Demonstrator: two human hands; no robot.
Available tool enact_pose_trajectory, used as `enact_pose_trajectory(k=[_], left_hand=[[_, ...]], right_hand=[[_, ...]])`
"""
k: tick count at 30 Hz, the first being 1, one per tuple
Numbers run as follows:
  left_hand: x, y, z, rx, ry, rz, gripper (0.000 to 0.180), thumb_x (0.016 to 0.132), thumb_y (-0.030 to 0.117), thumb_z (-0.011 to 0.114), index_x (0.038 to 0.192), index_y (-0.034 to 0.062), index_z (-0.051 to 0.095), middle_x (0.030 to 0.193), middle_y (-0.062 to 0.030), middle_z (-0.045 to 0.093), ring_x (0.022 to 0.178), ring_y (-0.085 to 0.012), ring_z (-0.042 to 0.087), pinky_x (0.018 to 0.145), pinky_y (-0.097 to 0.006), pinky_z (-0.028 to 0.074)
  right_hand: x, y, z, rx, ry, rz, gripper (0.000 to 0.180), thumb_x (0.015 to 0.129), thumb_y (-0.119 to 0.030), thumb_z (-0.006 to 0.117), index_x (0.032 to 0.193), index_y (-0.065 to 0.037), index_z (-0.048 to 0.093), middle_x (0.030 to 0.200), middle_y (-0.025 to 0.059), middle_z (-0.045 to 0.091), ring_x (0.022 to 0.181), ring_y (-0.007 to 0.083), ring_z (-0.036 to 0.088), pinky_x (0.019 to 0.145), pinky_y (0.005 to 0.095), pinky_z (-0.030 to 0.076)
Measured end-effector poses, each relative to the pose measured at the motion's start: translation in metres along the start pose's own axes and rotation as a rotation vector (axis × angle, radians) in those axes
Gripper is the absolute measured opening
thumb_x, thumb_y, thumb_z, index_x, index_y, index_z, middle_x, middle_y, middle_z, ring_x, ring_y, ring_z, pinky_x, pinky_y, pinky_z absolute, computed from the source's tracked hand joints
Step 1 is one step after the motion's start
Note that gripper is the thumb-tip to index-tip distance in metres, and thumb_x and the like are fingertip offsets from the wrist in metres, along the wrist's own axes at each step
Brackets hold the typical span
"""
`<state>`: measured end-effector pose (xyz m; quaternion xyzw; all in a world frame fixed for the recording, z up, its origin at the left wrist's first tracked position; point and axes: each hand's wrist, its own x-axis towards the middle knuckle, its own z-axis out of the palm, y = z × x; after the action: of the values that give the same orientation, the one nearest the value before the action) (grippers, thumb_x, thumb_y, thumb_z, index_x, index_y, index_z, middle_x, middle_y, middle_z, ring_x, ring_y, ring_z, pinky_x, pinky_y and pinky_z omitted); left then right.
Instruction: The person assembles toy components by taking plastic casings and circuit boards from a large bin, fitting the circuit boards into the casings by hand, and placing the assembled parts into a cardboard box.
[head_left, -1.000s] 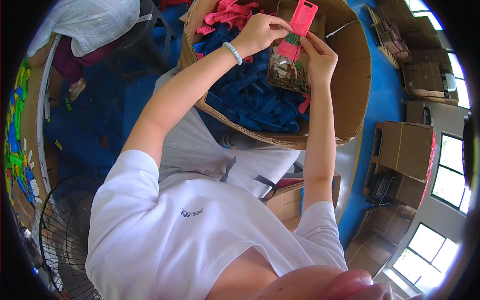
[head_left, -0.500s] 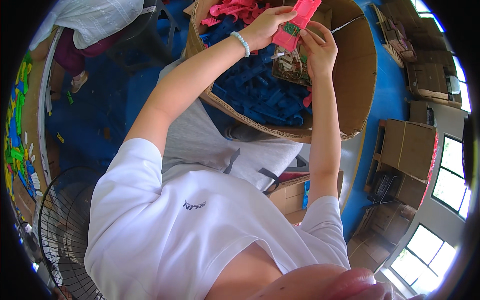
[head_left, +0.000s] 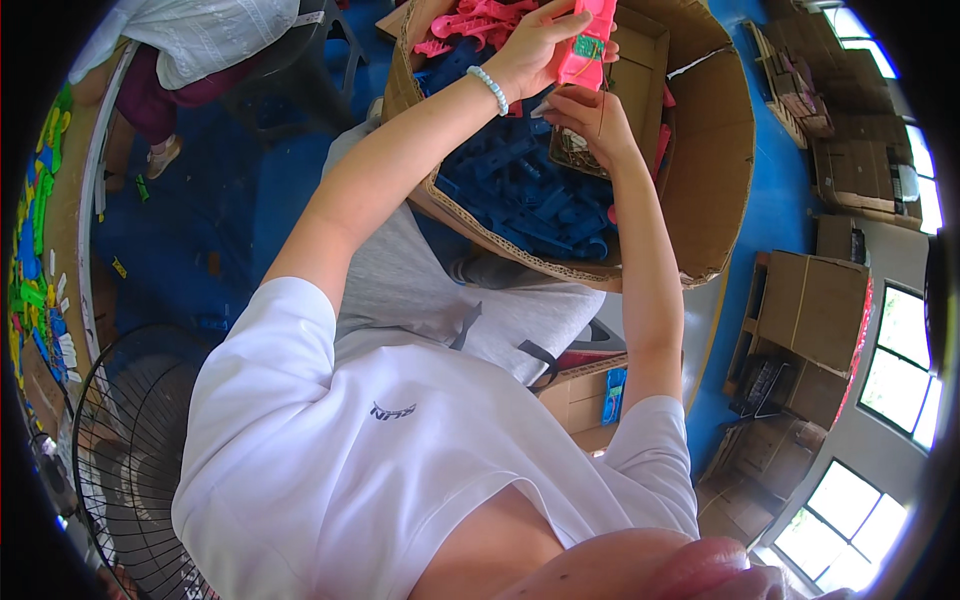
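My left hand [head_left: 532, 58] grips a pink plastic casing [head_left: 578, 72] above a big cardboard box [head_left: 715, 170]. A small green circuit board [head_left: 588, 47] sits inside the casing. Just below the casing's lower end, my right hand [head_left: 598, 128] pinches a small white part [head_left: 541, 108], its exact kind too small to tell. A thin wire appears to run between the casing and the right hand. Beneath the hands lie blue plastic parts [head_left: 525, 200] and, farther back, pink plastic parts [head_left: 478, 22]. A smaller carton [head_left: 640, 55] with wired pieces stands among them, partly hidden by my right hand.
A black wire fan [head_left: 130, 460] stands at the lower left. Beyond it runs a table with colourful plastic parts [head_left: 38, 270]. Another person [head_left: 200, 40] is at the upper left beside a dark stool [head_left: 295, 65]. Stacked cartons [head_left: 815, 310] line the right.
My right hand has moved from beside the casing to below its lower end and now pinches the small white part. The casing, in my left hand, has turned more upright.
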<state>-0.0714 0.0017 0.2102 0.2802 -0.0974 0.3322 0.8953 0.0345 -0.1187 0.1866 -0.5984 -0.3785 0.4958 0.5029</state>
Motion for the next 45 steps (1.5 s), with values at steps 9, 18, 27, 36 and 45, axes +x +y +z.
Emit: enact_pose_trajectory(k=[9,18,27,36,45], left_hand=[[-0.003,-0.003,-0.006,0.664,0.232,0.052,0.041,0.094,0.018,0.059,0.133,0.0065,0.050,0.105,-0.0025,0.062,0.091,-0.0113,0.061,0.077,-0.027,0.052],[-0.016,-0.018,0.014,0.586,0.112,-0.413,0.036,0.100,0.032,0.047,0.123,0.0040,0.055,0.090,-0.0044,0.061,0.076,-0.0115,0.060,0.066,-0.029,0.053],[-0.018,-0.012,0.018,0.577,0.015,-0.440,0.041,0.101,0.035,0.045,0.130,0.0067,0.048,0.086,-0.0055,0.062,0.063,-0.0118,0.061,0.058,-0.029,0.054],[-0.017,-0.020,0.000,1.318,-0.138,-0.106,0.037,0.101,0.033,0.045,0.115,0.0007,0.057,0.086,-0.0017,0.060,0.065,-0.0098,0.061,0.061,-0.025,0.048],[-0.022,-0.011,0.019,0.449,0.014,-0.468,0.033,0.101,0.034,0.044,0.114,0.0054,0.052,0.087,-0.0075,0.061,0.063,-0.0157,0.062,0.055,-0.030,0.054]], right_hand=[[-0.011,-0.023,-0.036,-0.716,0.747,-0.531,0.020,0.081,0.003,0.066,0.101,0.004,0.066,0.098,0.0099,0.066,0.080,0.0183,0.067,0.073,0.0289,0.053],[-0.022,-0.044,-0.030,-0.640,0.923,-0.802,0.012,0.081,0.001,0.068,0.093,0.002,0.069,0.087,0.0107,0.068,0.076,0.0196,0.066,0.070,0.0293,0.053],[-0.019,-0.053,-0.035,-0.969,0.944,-1.177,0.012,0.077,0.003,0.070,0.088,-0.001,0.071,0.083,0.0091,0.069,0.077,0.0223,0.065,0.068,0.0315,0.053],[-0.015,-0.049,-0.033,-1.114,0.788,-1.146,0.014,0.076,0.003,0.069,0.088,-0.002,0.072,0.084,0.0081,0.068,0.078,0.0233,0.064,0.069,0.0324,0.053],[-0.005,-0.035,-0.036,-0.515,0.720,-0.778,0.024,0.080,0.003,0.065,0.104,-0.001,0.070,0.104,0.0128,0.068,0.096,0.0210,0.065,0.083,0.0301,0.051]])
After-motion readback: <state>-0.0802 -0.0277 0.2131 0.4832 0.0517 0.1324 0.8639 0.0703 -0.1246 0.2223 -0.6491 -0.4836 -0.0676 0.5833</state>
